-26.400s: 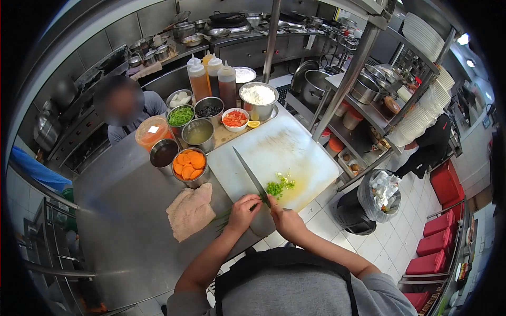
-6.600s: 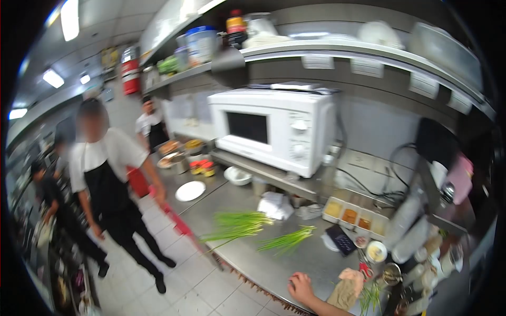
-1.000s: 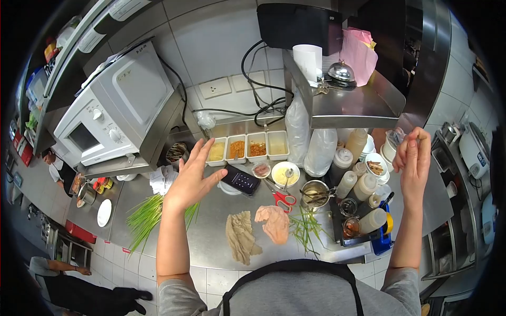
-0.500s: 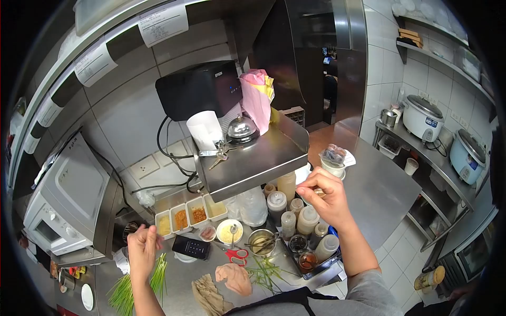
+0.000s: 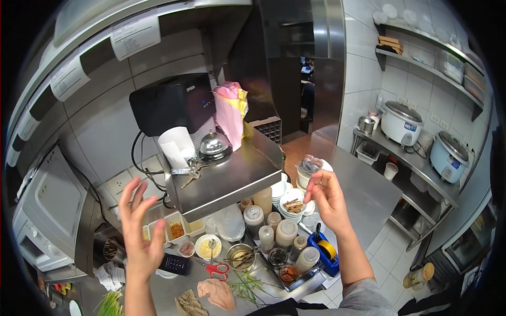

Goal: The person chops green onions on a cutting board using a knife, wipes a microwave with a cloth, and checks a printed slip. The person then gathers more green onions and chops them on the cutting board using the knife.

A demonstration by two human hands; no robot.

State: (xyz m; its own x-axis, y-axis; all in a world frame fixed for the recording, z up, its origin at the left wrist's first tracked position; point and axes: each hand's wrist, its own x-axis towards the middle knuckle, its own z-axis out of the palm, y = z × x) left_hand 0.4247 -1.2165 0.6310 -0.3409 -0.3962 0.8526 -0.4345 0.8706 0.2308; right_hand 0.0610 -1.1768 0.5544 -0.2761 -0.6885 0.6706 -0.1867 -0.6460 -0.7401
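My left hand [image 5: 141, 239] is raised over the left side of the steel counter, fingers spread and nothing in them. Below and to its right lie a black phone-like device with a keypad [image 5: 175, 264] and red scissors [image 5: 217, 271]. My right hand [image 5: 328, 203] hovers beside a white bowl of small wooden pieces [image 5: 291, 205], thumb and fingertips drawn together. Whether anything sits in that pinch I cannot make out. Under the right forearm stands a blue tape dispenser [image 5: 324, 253]. Several sauce bottles [image 5: 286, 233] crowd a caddy to the left of it.
A steel shelf [image 5: 226, 192] carrying a call bell [image 5: 214, 144], keys and a paper roll juts out between my hands. A white microwave [image 5: 45, 210] stands left. Green stalks [image 5: 247, 287], crumpled cloths and a pot [image 5: 241, 256] are on the counter. Rice cookers [image 5: 402, 124] stand right.
The view has swung to the right. My left hand has risen and its fingers have opened wide. My right hand stays pinched, now beside the bowl; the tape dispenser has come into fuller view.
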